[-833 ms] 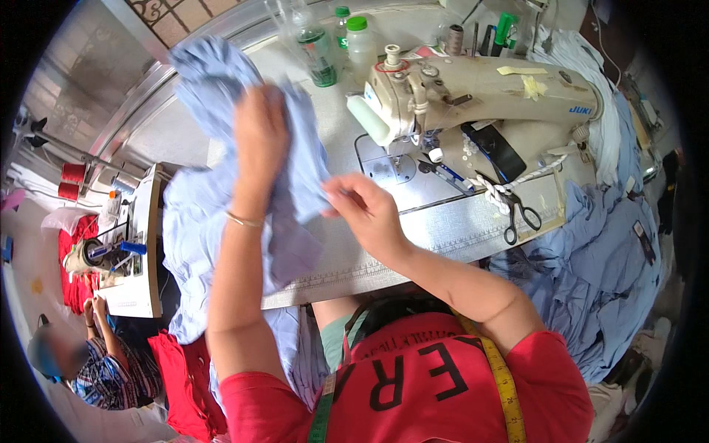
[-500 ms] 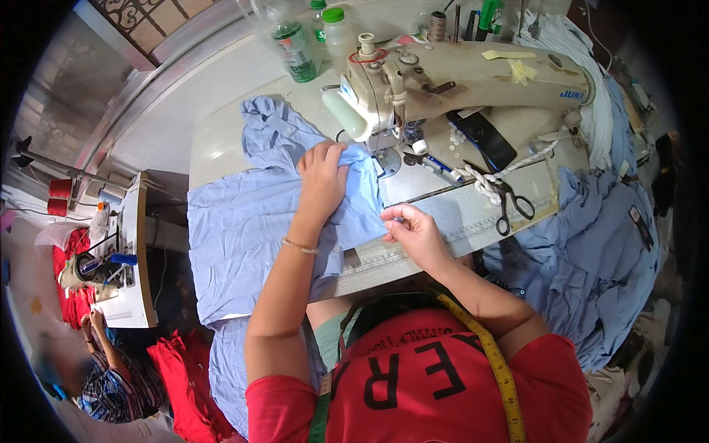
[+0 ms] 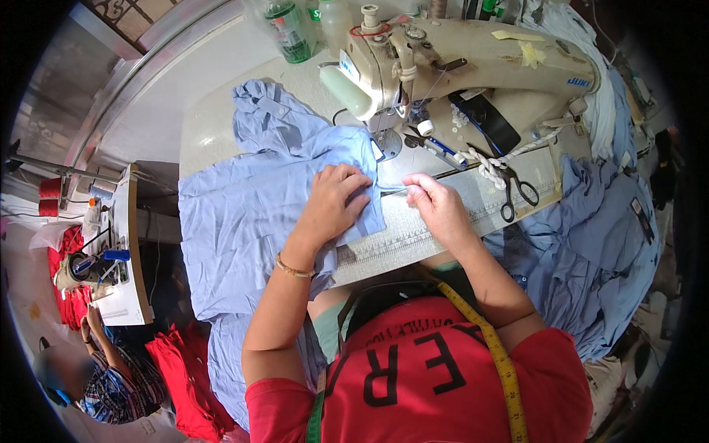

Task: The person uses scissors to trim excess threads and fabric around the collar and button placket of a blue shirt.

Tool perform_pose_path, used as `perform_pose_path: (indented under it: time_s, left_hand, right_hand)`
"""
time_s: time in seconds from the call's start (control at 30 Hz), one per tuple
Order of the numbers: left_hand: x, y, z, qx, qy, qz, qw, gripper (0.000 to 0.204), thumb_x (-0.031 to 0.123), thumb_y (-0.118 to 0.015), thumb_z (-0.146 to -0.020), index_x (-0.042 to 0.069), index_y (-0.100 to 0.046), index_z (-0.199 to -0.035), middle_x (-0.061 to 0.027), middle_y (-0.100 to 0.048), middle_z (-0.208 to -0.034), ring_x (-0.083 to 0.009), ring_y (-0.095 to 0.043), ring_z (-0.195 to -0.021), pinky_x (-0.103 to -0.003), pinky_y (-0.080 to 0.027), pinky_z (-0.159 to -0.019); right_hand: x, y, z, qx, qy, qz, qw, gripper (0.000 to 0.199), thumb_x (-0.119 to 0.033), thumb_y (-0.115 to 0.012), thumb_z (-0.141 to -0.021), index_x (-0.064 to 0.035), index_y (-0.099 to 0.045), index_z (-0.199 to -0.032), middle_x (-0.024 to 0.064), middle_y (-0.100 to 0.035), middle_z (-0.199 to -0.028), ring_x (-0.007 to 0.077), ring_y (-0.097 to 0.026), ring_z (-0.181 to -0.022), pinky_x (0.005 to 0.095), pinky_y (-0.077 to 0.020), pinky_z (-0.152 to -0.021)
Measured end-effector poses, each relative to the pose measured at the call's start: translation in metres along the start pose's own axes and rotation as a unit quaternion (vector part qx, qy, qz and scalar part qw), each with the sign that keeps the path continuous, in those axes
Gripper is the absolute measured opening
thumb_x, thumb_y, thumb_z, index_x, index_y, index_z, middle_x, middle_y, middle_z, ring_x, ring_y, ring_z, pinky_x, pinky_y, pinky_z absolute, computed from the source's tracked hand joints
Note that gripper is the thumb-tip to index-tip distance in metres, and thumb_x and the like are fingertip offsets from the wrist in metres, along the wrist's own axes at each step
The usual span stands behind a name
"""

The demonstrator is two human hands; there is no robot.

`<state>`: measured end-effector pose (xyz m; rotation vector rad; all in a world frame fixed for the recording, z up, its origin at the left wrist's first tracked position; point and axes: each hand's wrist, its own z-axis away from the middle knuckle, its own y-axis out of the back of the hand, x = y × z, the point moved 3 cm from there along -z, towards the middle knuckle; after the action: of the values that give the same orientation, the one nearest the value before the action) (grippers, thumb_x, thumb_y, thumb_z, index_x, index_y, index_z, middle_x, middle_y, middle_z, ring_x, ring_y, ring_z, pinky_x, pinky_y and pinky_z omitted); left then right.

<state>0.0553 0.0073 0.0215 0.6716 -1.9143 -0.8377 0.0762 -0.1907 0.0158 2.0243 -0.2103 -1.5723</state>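
Observation:
A light blue garment [image 3: 251, 207] lies spread over the left part of the sewing table and hangs off its front edge. My left hand [image 3: 332, 203] presses flat on the garment's right edge, fingers spread. My right hand [image 3: 436, 203] pinches a thin strip of the blue cloth [image 3: 391, 190] just right of the left hand, in front of the needle of the cream sewing machine [image 3: 458, 59]. A yellow measuring tape [image 3: 495, 354] hangs around my neck.
Black scissors [image 3: 517, 193] on a white cord, a dark phone [image 3: 487, 122] and a blue-and-white small tool [image 3: 443, 148] lie on the table right of the needle. Bottles [image 3: 288, 29] stand at the back. A blue cloth pile [image 3: 591, 244] lies right. Another person [image 3: 96, 369] sits lower left by a second machine [image 3: 103, 258].
The garment, held up in the air by my left hand, came down and now lies flat on the table. Both hands moved toward the needle; the right hand now pinches the cloth edge.

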Motion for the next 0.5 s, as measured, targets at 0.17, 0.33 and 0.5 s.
perform_pose_path:
  time_s: [0.17,0.33,0.5]
  left_hand:
    - [0.003,0.002,0.0,-0.005,0.003,-0.008,1.0,0.026,0.012,-0.067,-0.072,0.008,-0.062,-0.097,-0.0067,-0.056,-0.097,-0.0272,-0.049,-0.095,-0.037,-0.036,-0.086]
    - [0.004,0.003,-0.002,-0.01,0.011,-0.021,1.0,0.029,0.011,-0.066,-0.073,0.009,-0.062,-0.102,-0.0071,-0.056,-0.096,-0.0268,-0.049,-0.094,-0.037,-0.036,-0.084]
    - [0.004,0.001,-0.001,0.006,-0.007,-0.05,0.999,0.032,0.012,-0.063,-0.072,0.011,-0.063,-0.104,-0.0071,-0.054,-0.089,-0.0258,-0.049,-0.088,-0.037,-0.037,-0.077]
  right_hand:
    - [-0.005,0.012,-0.002,0.075,0.079,0.161,0.981,0.015,-0.017,-0.051,-0.088,-0.0057,-0.061,-0.091,0.0138,-0.064,-0.083,0.0328,-0.061,-0.077,0.0403,-0.0482,-0.068]
    - [0.001,0.016,-0.01,0.081,0.07,0.168,0.98,0.015,-0.016,-0.05,-0.089,-0.0047,-0.06,-0.088,0.0137,-0.062,-0.085,0.0333,-0.059,-0.079,0.0411,-0.0468,-0.07]
    - [0.004,0.019,-0.024,0.094,0.07,0.193,0.974,0.014,-0.015,-0.049,-0.088,-0.0042,-0.058,-0.086,0.0138,-0.058,-0.085,0.0345,-0.057,-0.079,0.0428,-0.0452,-0.071]
